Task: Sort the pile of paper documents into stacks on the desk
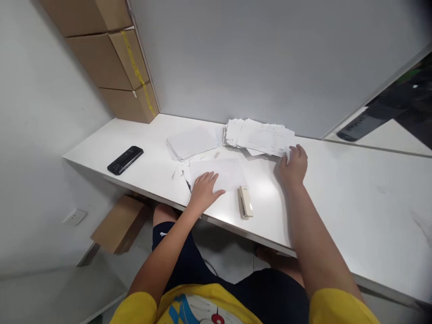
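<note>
Yellow cloth of our shirt (209, 297) fills the bottom middle of the frame, with a blue, white and red print, and above it we see our dark shorts (270, 292) under the edge of the white counter (344, 193). Our left hand (204, 193) rests palm down near the centre of the frame, on the lower left part of a white sheet (229, 173); its fingers lie slightly spread, the thumb wide of them and pointing right. Our right hand (295, 166), right of centre, is at the lower right corner of a pile of papers (263, 135) that leans out in uneven layers in the upper middle. We see a gap between its thumb and bent fingers, but cannot tell whether they pinch any paper.

Just left of that pile, we have a flatter stack of paper (192, 141). Beside the sheet's lower right corner we see a cream stapler (245, 202). Left of centre lies our black phone (125, 160), well apart from the papers. Cardboard boxes (121, 58) with yellow tape (133, 60) stand stacked at the upper left, and another carton (118, 222) sits below the counter at the lower left, near a wall socket (74, 217).
</note>
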The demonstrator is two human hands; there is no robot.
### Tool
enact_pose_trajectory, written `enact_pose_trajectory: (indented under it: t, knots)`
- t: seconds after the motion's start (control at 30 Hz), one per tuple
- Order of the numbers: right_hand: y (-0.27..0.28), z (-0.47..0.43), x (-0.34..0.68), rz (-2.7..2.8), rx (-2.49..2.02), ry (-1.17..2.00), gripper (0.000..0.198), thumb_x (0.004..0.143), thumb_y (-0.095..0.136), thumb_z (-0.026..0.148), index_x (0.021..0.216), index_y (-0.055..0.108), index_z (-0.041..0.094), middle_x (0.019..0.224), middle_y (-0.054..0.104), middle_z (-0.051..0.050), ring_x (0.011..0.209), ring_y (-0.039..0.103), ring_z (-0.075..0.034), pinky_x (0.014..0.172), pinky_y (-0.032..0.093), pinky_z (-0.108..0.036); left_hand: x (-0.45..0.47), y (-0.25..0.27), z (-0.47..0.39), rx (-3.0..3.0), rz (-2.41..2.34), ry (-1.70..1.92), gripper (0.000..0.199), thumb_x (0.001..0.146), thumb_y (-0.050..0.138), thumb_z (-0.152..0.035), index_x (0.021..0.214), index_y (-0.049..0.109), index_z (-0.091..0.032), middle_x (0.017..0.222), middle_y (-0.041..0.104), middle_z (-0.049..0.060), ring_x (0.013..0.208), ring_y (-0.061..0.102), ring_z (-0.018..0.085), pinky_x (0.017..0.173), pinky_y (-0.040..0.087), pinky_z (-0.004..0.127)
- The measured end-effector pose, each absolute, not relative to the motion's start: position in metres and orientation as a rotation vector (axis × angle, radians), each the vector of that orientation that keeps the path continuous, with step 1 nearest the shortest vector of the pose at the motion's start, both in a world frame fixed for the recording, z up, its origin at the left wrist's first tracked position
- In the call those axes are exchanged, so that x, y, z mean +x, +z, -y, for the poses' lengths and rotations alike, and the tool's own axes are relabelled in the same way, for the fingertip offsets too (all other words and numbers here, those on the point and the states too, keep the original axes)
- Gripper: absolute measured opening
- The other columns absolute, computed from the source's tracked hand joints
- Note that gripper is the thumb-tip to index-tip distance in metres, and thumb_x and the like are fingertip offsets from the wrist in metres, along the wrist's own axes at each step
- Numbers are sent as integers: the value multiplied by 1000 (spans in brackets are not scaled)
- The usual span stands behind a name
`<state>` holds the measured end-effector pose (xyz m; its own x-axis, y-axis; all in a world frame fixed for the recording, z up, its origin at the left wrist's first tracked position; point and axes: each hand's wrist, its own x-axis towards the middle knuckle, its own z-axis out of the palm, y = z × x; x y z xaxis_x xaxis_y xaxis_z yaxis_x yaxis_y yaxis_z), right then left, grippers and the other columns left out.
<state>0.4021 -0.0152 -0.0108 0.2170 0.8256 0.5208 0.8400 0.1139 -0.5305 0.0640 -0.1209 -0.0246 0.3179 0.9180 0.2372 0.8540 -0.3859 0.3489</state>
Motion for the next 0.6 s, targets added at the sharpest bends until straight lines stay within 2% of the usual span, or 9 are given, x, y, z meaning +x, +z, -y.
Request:
enact_pose_trajectory:
  t: [0.1, 0.2, 0.33, 0.43, 0.5, 0.6]
  knots:
    - [-26, 51, 398, 1497, -1657, -30, 49, 89, 45, 23, 136, 48, 9, 152, 36, -24, 144, 30, -31, 114, 28, -53, 69, -17, 127, 2462, -1657, 593, 47, 99, 45, -45, 139, 53, -21, 145, 55, 11, 137, 48, 29, 110, 42, 46]
    - [-29, 84, 393, 1390, -1663, 61, 47, 87, 47, 26, 132, 52, 12, 148, 42, -22, 141, 36, -32, 114, 30, -54, 71, -8, 140, 2455, -1726, 580, 44, 100, 43, -39, 138, 53, -18, 140, 59, 15, 133, 51, 30, 106, 44, 45]
    - [-29, 125, 383, 1329, -1655, 162, 43, 84, 48, 29, 124, 56, 15, 140, 49, -18, 133, 44, -31, 108, 39, -51, 57, 5, 170, 2506, -1633, 468, 63, 97, 44, -51, 151, 36, -18, 152, 46, 16, 143, 40, 32, 111, 38, 47]
    - [-25, 155, 372, 1340, -1625, 262, 38, 84, 49, 32, 119, 60, 20, 132, 57, -14, 124, 53, -29, 100, 46, -47, 33, 12, 198, 2578, -1440, 405, 78, 93, 49, -59, 156, 23, -20, 160, 34, 14, 150, 29, 29, 117, 32, 43]
    - [-18, 173, 365, 1349, -1587, 287, 34, 85, 48, 35, 113, 63, 22, 125, 63, -12, 117, 58, -29, 96, 49, -47, 17, 14, 216, 2599, -1364, 414, 73, 93, 52, -51, 155, 27, -21, 159, 36, 11, 149, 29, 26, 119, 31, 41]
    - [-11, 203, 353, 1278, -1551, 238, 32, 88, 43, 39, 103, 67, 23, 111, 69, -11, 110, 63, -31, 93, 50, -49, -1, 11, 241, 2484, -1476, 719, 47, 96, 46, -29, 143, 50, -25, 148, 53, 7, 142, 43, 24, 118, 35, 41]
